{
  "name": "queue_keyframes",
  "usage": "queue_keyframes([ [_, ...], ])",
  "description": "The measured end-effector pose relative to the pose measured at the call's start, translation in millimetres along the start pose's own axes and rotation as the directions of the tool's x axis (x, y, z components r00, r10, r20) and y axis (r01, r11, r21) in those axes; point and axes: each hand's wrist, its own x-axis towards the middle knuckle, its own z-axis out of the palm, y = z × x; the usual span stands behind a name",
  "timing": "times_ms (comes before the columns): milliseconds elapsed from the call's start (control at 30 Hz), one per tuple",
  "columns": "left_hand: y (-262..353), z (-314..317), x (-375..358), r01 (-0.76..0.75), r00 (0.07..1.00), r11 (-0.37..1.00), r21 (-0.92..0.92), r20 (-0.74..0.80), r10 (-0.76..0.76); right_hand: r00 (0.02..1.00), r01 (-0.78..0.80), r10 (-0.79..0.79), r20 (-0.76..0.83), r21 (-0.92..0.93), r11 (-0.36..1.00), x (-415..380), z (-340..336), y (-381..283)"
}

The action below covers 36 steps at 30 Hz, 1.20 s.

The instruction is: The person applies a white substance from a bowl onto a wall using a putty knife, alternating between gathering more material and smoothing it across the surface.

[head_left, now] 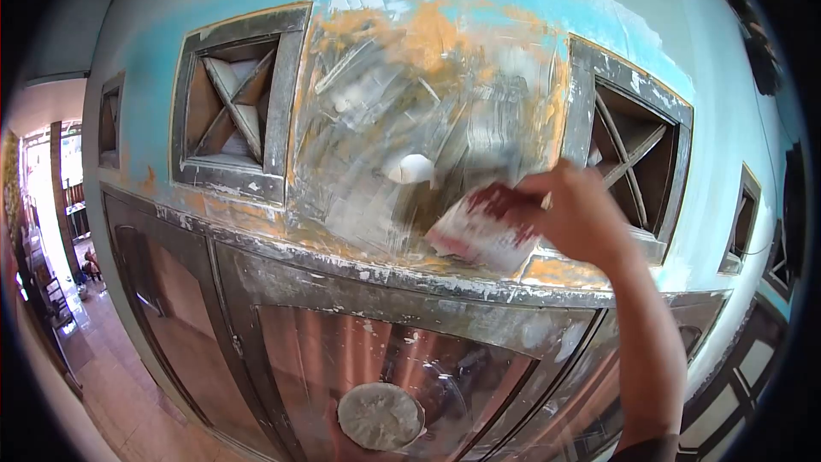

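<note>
My right hand (573, 210) is closed on a broad flat putty scraper (483, 235), smeared white over red. The scraper lies against or very near the patchy wall (368, 162) between two vents; contact is hard to tell. A white blob of filler (411, 168) sits on the wall, up and left of the blade. Low in the view, my left hand (344, 441) is wrapped round a round tub of greyish putty (380, 416). Most of that hand is hidden below the tub.
Wooden vents with crossed slats (235, 107) (629, 150) flank the patch. Below runs a paint-spattered door frame (410, 278) with glass panels (393, 359) and a curtain behind. A tiled floor (128, 376) and bright doorway lie at the left.
</note>
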Motion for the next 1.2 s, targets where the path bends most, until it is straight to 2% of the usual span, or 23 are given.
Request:
queue_keyframes([
  [67, -1.4, 1.6, 0.4, -0.006, 1.0, 0.999, 0.032, -0.028, 0.007, 0.996, 0.077, -0.081, -0.022, -0.131, 0.988, -11.3, 33.8, -6.6],
  [100, -2.0, 2.3, 0.6, -0.01, 0.999, 0.999, 0.047, -0.039, 0.012, 0.997, 0.074, -0.077, -0.022, -0.13, 0.989, -8.1, 43.3, -0.1],
  [167, -2.1, 3.8, 0.6, -0.02, 0.998, 0.997, 0.079, -0.053, 0.024, 0.986, 0.09, -0.123, -0.113, -0.264, 0.96, 4.0, 51.5, 11.5],
  [200, -1.2, 6.5, -2.0, -0.02, 0.998, 0.996, 0.082, -0.055, 0.024, 0.994, 0.007, -0.036, -0.102, -0.272, 0.962, 9.8, 30.1, 6.6],
  [300, 2.1, 11.0, -5.5, -0.086, 0.996, 0.982, 0.17, -0.019, 0.091, 0.982, -0.053, 0.006, -0.188, -0.248, 0.967, 17.8, -4.1, 16.8],
  [367, 0.0, -7.2, -2.0, -0.119, 0.992, 0.991, 0.062, -0.038, 0.121, 0.989, -0.064, 0.039, -0.145, -0.176, 0.982, 15.1, -19.1, 15.6],
  [400, -2.7, -19.9, 2.1, -0.137, 0.99, 0.991, 0.004, -0.044, 0.137, 0.998, -0.055, 0.052, -0.021, -0.134, 0.989, 11.5, -21.6, 6.3],
  [467, -13.3, -46.0, 5.9, -0.167, 0.985, 0.979, -0.118, -0.066, 0.161, 0.997, 0.075, -0.078, -0.005, -0.211, 0.975, -0.4, 10.6, -0.5],
  [567, -20.0, -65.5, 13.7, -0.207, 0.978, 0.937, -0.282, -0.094, 0.187, 0.995, 0.103, -0.102, 0.017, -0.256, 0.961, -0.7, 44.0, 8.0],
  [600, -19.1, -65.2, 14.0, -0.208, 0.978, 0.938, -0.279, -0.091, 0.19, 0.995, 0.101, -0.101, 0.012, -0.255, 0.962, 2.8, 37.9, 12.1],
  [667, -20.8, -64.3, 8.9, -0.273, 0.962, 0.952, -0.139, -0.032, 0.271, 0.983, -0.013, -0.039, -0.178, -0.281, 0.96, 13.5, 15.7, 22.8],
  [733, -13.6, -48.0, 3.9, -0.235, 0.971, 0.951, -0.203, -0.003, 0.239, 0.977, -0.138, 0.103, -0.187, -0.19, 0.972, 12.7, -16.1, 16.4],
  [800, -5.8, -32.2, -2.0, -0.186, 0.979, 0.947, -0.263, 0.027, 0.2, 0.984, -0.09, 0.076, -0.163, -0.079, 0.993, 5.5, -26.6, 22.6],
  [867, -1.9, -19.1, -4.6, -0.229, 0.968, 0.96, -0.163, 0.063, 0.242, 1.0, -0.017, 0.017, -0.002, -0.043, 0.999, -1.7, -20.5, 14.6],
  [900, 1.3, -10.7, -5.1, -0.231, 0.968, 0.959, -0.162, 0.06, 0.243, 0.999, 0.039, -0.039, 0.0, -0.075, 0.996, -7.1, -4.4, 10.6],
  [933, 4.1, -2.7, -8.9, -0.192, 0.981, 0.973, -0.13, 0.002, 0.194, 0.994, 0.026, -0.018, 0.104, -0.077, 0.997, -8.6, 2.8, -1.0],
  [1000, 5.8, 9.8, -18.4, -0.144, 0.988, 0.985, -0.099, -0.079, 0.136, 0.99, 0.141, -0.139, 0.023, -0.197, 0.97, -4.7, 36.2, 5.0],
  [1067, 8.2, 21.5, -17.2, -0.124, 0.992, 0.978, -0.17, -0.056, 0.116, 0.993, 0.058, -0.083, -0.083, -0.267, 0.962, 0.0, 31.3, 12.9],
  [1100, 7.9, 23.5, -17.9, -0.123, 0.991, 0.978, -0.17, -0.065, 0.113, 0.999, 0.006, -0.015, -0.049, -0.182, 0.983, 4.0, 10.3, 14.1],
  [1133, 7.9, 24.2, -18.1, -0.139, 0.99, 0.977, -0.164, -0.051, 0.132, 0.982, 0.026, -0.05, -0.18, -0.132, 0.991, 2.8, 1.1, 19.7],
  [1200, 9.1, 25.7, -17.2, -0.158, 0.987, 0.974, -0.16, -0.059, 0.151, 0.993, -0.056, 0.083, -0.082, 0.296, 0.954, -1.6, -23.0, 27.3],
])
